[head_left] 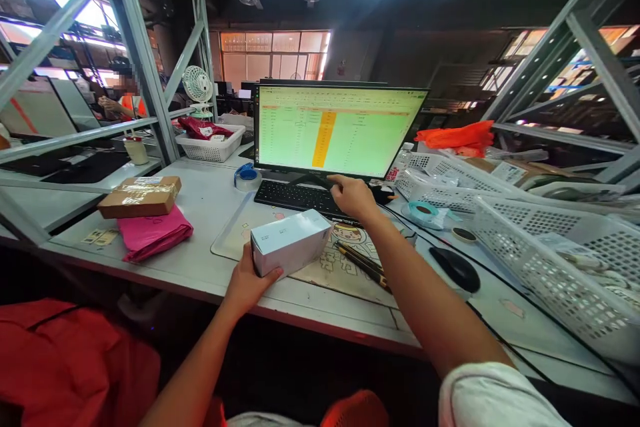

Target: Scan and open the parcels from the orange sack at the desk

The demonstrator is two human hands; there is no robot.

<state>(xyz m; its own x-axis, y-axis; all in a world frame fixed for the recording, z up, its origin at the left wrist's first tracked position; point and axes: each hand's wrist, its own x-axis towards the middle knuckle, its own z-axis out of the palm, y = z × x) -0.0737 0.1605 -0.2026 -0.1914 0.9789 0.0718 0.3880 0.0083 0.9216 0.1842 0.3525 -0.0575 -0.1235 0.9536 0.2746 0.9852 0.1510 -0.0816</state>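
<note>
My left hand (pixel 251 285) grips a white carton (pixel 290 240) at its near left end, thumb along the lower front edge. The box is tilted a little above the desk mat (pixel 235 240). My right hand (pixel 353 197) reaches over the keyboard (pixel 295 197), with its index finger stretched toward the lower edge of the monitor (pixel 290 127) and its other fingers bent. Nothing shows in it; whether the fingertip touches the monitor I cannot tell. A spreadsheet with an orange column fills the screen. Dark pens (pixel 363 263) lie on the mat below my right forearm.
On the left, a taped brown box (pixel 141 197) rests on a pink bag (pixel 155 233). A tape roll (pixel 247 177) sits beside the keyboard. To the right are a black mouse (pixel 455 268), a teal tape roll (pixel 423 211) and white baskets (pixel 545 267). A person (pixel 127 97) works beyond the metal frame.
</note>
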